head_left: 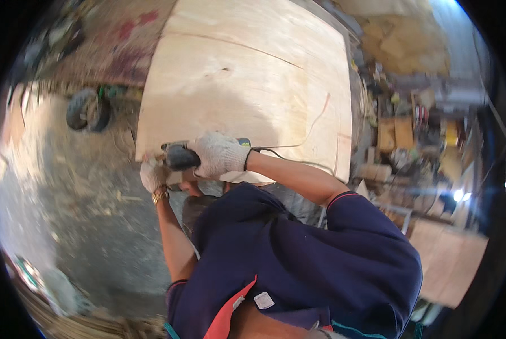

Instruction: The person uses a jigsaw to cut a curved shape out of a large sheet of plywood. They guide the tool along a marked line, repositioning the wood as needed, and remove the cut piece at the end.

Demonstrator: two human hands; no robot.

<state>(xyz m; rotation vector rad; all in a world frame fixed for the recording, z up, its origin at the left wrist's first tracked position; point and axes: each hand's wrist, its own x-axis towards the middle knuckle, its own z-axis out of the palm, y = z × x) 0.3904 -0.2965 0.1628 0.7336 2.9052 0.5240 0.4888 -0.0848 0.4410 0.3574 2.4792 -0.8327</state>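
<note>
A large pale plywood sheet (208, 107) lies in front of me, with a dark knot and a line across its far part. My right hand (222, 153), in a white knit glove, is wrapped round a dark corded power tool (180, 157) at the sheet's near left edge. The glove covers much of the tool, so its exact kind is hard to make out. From its rear a black cord (270, 151) runs right. My left hand (153, 174), gloved and below a gold-coloured wristwatch (160, 194), closes on the near left corner, beside the tool's front.
Dark tyre-like rings (88, 110) lie on the floor at left. A reddish-stained surface (109, 42) adjoins the sheet's far left. Crowded shelves and boxes (397, 133) fill the right side. A flat wooden panel (448, 260) stands at lower right. Wood strips (83, 327) lie at lower left.
</note>
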